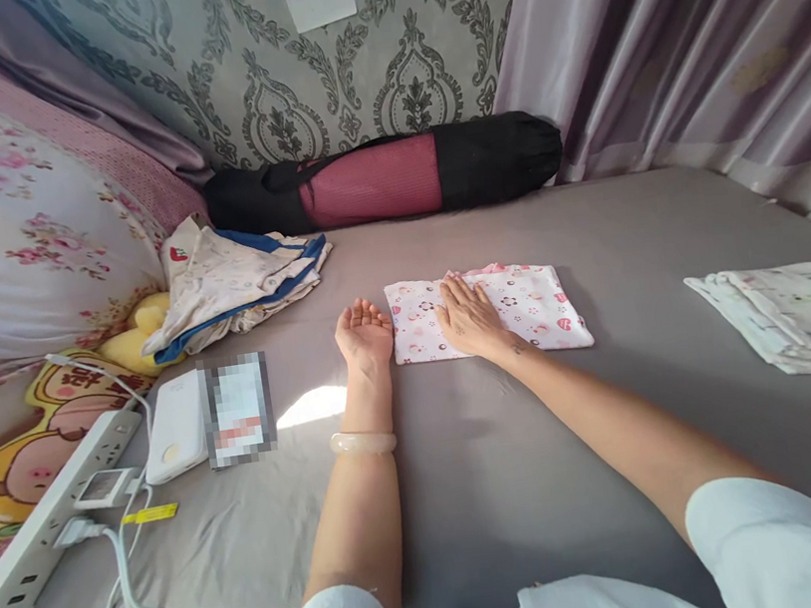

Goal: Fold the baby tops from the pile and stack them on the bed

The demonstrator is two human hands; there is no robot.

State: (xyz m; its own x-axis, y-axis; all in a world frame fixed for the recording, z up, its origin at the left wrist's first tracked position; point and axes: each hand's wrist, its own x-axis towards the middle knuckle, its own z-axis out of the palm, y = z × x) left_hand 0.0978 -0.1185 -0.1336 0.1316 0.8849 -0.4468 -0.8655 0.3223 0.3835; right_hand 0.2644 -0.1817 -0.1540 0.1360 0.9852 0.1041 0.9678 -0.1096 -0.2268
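A folded white cloth with pink and red prints (533,301) lies flat on the grey sheet (522,489), a bit of pink ruffle showing at its far edge. Resting palm down on its left half is my right hand (469,317), fingers stretched forward. My left hand (365,335) lies palm up on the sheet just beside the cloth's left edge, holding nothing, its fingers loosely curled and apart. A pale bangle circles my left wrist.
A black and pink rolled bag (373,180) lies along the wall. Folded clothes (235,273) sit at the left, more folded fabric (799,314) at the right. A power strip (51,525), cables, a white power bank (177,427) and a pixelated item (237,410) are at the left.
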